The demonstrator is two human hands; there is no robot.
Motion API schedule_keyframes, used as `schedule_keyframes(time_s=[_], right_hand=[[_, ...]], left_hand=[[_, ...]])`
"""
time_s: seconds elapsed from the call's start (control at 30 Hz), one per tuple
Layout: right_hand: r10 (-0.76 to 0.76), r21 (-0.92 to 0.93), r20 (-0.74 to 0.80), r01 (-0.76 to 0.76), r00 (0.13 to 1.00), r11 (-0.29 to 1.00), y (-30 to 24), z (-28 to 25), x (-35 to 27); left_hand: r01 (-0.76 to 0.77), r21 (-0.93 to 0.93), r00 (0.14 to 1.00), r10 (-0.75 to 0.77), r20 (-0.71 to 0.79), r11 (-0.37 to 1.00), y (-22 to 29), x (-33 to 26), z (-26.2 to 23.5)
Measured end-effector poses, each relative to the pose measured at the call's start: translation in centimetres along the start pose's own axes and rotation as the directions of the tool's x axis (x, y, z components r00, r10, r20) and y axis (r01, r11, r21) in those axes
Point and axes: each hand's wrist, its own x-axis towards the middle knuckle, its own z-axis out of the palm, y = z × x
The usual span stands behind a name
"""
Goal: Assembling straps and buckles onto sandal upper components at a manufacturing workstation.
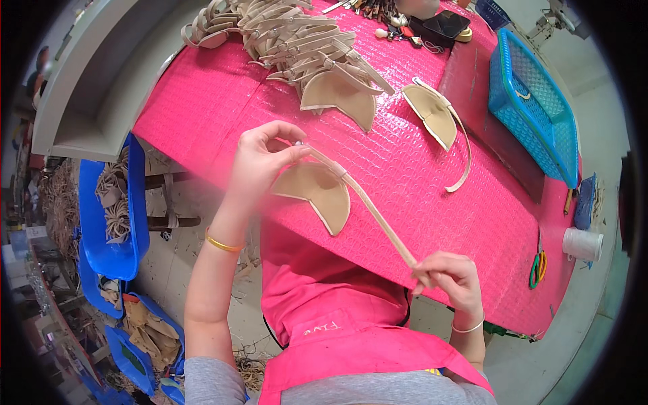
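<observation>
A beige shoe upper piece, curved with a pale edge, hangs just over the pink table near its front edge. Its thin beige strap is stretched diagonally between my hands, passing through a small loop at the piece's top. My left hand pinches the strap's upper end, where a small shiny buckle shows at the fingertips. Lower on the right, my right hand grips the strap's other end between thumb and fingers. Another such piece with its strap lies farther off to the right.
A pile of strapped beige pieces covers the far left of the pink table. On the right are a turquoise basket, scissors and a white thread spool. Blue bins stand at the left.
</observation>
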Motion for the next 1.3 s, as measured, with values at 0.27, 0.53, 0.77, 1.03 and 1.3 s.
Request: schedule_keyframes(time_s=[0.27, 0.53, 0.77, 1.03, 1.3], right_hand=[[-0.489, -0.500, -0.052, 0.401, 0.871, 0.767, -1.4, 4.9, 8.0], [-0.129, -0.138, -0.248, 0.097, 0.960, 0.986, 0.0, 7.0, 13.7], [-0.205, -0.159, -0.177, 0.177, 0.963, 0.971, 0.7, 7.0, 14.6], [-0.148, 0.240, -0.174, 0.188, 0.974, 0.953, 1.1, 8.1, 15.0], [-0.164, 0.141, -0.168, 0.188, 0.972, 0.972, 1.3, 6.8, 14.0]], left_hand=[[0.004, -0.130, 0.995, 0.010, 0.103, 0.992, 1.1, -0.9, 1.4], [0.031, -0.200, 0.995, -0.010, 0.102, 0.979, 1.1, -1.8, 1.0], [0.010, -0.185, 0.992, 0.014, 0.127, 0.983, 0.8, -1.8, 1.0], [0.044, -0.311, 0.999, -0.031, 0.044, 0.949, 0.7, -1.6, 1.4], [0.131, -0.277, 0.974, -0.071, 0.215, 0.952, 2.2, -0.5, 1.4]])
